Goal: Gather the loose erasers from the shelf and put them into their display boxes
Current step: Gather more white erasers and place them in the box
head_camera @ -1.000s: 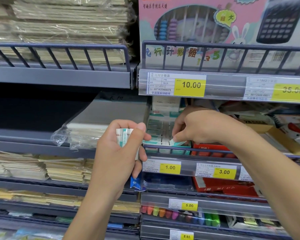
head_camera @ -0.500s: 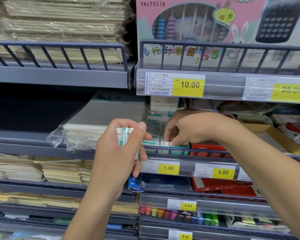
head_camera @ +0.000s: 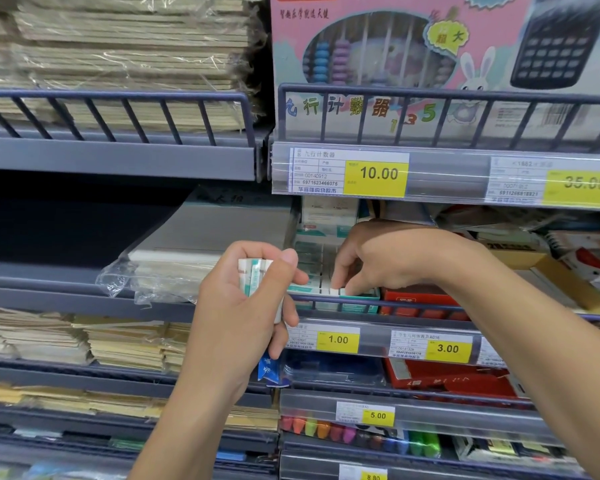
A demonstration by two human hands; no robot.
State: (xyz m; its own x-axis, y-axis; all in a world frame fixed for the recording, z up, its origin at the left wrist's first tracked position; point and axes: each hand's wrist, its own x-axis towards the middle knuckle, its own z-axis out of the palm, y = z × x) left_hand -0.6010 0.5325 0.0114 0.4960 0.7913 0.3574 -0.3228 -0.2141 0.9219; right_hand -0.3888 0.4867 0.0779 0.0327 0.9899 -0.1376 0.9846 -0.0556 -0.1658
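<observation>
Moved: right hand [head_camera: 388, 261] has slid left along the display box [head_camera: 361, 299] since a second ago
Left hand [head_camera: 243, 306]: clutching a stack of erasers [head_camera: 253, 275], thumb on top
Right hand: fingertips pinching an eraser [head_camera: 335, 291] at the box's front row
Box: behind the shelf rail [head_camera: 413, 304], above the 1.00 tag [head_camera: 338, 339]

Left hand [head_camera: 238, 306] gripping erasers [head_camera: 255, 276], right hand [head_camera: 381, 259] pinching eraser [head_camera: 334, 291] at display box [head_camera: 359, 299]

Grey shelf [head_camera: 118, 299]: eraser display box [head_camera: 329, 289] (teal-edged), red boxes [head_camera: 420, 303] beside, plastic-wrapped paper [head_camera: 174, 271] left.
</observation>
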